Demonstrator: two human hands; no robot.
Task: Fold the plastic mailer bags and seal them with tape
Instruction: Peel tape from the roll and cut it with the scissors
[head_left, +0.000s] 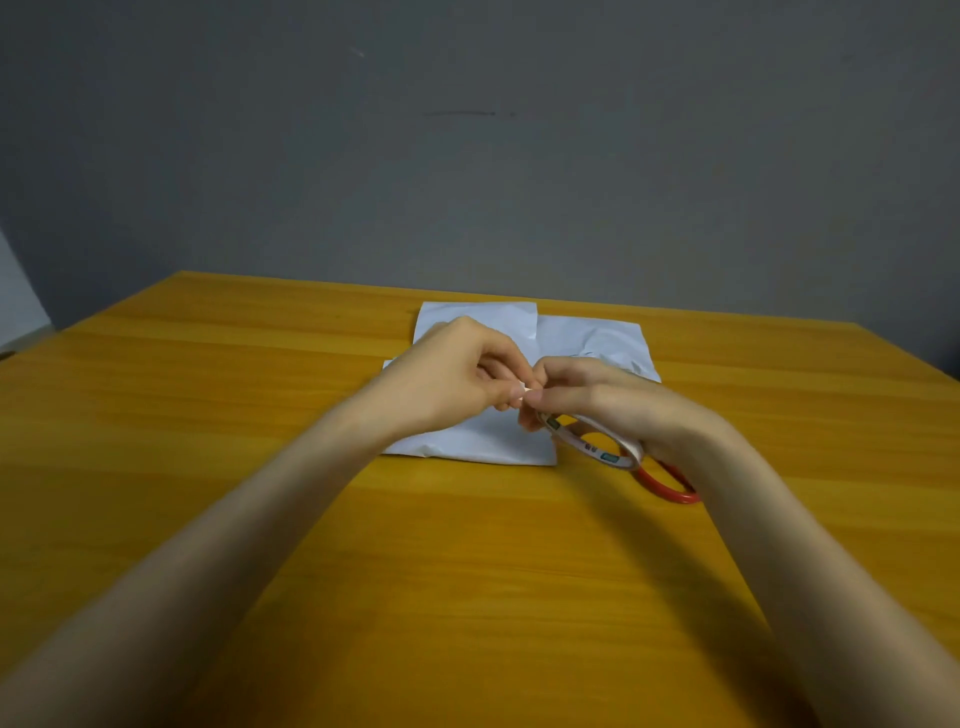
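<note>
White plastic mailer bags (592, 338) lie flat on the wooden table (260, 395), partly overlapping, with a folded one (483, 441) nearest me. Above them my right hand (608, 400) grips a thin roll of clear tape (597, 447) with a printed inner ring. My left hand (457, 374) pinches the loose end of the tape right where the two hands meet. The hands hide the middle of the bags.
A red scissors handle (670, 486) shows on the table just below my right wrist, and its blades are hidden. A grey wall (467, 156) rises right behind the table's far edge.
</note>
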